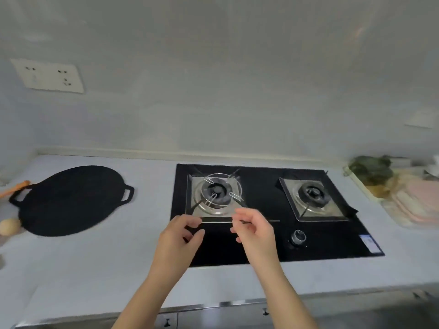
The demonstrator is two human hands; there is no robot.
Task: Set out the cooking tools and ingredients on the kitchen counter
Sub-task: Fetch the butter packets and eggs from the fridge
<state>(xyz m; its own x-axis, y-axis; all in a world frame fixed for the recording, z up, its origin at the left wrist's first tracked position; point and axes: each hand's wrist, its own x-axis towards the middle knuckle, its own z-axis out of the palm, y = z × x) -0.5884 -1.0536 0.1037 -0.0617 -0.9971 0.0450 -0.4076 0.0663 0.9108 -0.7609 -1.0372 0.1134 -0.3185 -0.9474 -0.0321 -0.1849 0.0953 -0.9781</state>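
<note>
My left hand (183,236) and my right hand (254,229) hover over the front of the black gas stove (332,243), just before its left burner (217,193). A thin metal rod (263,221) lies level between them. My right hand pinches it near the middle, and my left fingertips hold its left end. A black flat griddle pan (71,200) with two loop handles lies on the counter to the left. An egg (9,226) sits by the pan's near left edge. Green leafy vegetables (370,172) lie on a tray (356,184) at the far right.
The right burner (313,194) and a stove knob (298,237) lie right of my hands. An orange-handled tool (14,188) pokes in at the left edge. Pink packs (422,200) lie beside the vegetables. A wall socket (47,76) is up on the left. The pale counter (95,264) runs along the front.
</note>
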